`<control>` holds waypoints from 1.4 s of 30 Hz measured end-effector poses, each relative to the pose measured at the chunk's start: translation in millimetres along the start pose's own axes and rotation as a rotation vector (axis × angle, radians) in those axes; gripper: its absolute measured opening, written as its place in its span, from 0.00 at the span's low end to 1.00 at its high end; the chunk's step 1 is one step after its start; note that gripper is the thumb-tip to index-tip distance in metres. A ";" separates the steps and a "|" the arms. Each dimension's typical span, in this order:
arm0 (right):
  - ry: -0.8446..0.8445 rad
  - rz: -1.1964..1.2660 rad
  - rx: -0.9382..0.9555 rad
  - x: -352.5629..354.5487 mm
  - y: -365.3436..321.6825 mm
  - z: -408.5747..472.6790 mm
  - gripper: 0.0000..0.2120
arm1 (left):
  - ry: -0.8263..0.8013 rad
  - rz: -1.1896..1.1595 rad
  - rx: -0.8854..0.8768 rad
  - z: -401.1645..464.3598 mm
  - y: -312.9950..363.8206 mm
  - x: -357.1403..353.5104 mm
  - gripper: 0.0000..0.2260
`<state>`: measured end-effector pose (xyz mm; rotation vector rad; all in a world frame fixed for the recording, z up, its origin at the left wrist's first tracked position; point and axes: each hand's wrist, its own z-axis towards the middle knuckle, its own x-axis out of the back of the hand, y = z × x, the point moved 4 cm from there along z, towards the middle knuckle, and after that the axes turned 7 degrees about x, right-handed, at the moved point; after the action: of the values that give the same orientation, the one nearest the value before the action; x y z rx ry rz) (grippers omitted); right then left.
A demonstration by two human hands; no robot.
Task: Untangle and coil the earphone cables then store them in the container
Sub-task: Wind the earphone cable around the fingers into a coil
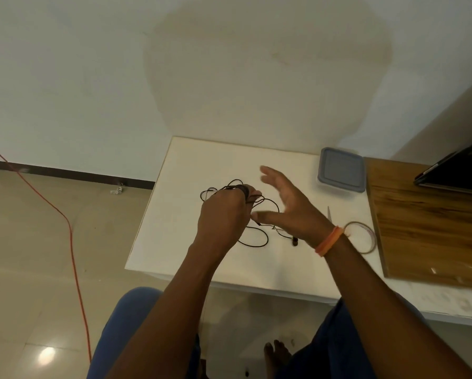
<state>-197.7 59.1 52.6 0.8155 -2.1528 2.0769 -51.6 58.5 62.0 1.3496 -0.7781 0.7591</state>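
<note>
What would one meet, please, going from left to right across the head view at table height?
Orange floor cable → left hand wound with black earphone cable → open right hand → grey-lidded container → wooden board.

I sit in a plain domestic room. Evidence: tiled floor, bare painted wall, small white counter, wooden board, laptop.
</note>
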 end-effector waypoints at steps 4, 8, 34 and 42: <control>-0.026 0.304 0.019 -8.2 -14.8 -3.9 0.20 | 0.094 -0.029 -0.024 -1.1 1.0 16.3 0.10; 0.023 0.112 0.043 11.4 -12.0 -6.8 0.11 | 0.053 0.052 -0.016 1.4 -7.4 16.2 0.10; 0.151 0.364 0.047 11.3 -14.2 -8.3 0.12 | -0.673 -1.869 0.166 -7.4 53.7 25.3 0.21; -0.087 0.214 -0.037 -7.1 -26.4 -12.5 0.13 | -0.166 -1.633 0.234 11.9 18.7 32.6 0.20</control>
<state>-185.3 74.1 75.4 0.7129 -2.4153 2.1247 -50.1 48.8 100.2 1.7234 0.4346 -0.5880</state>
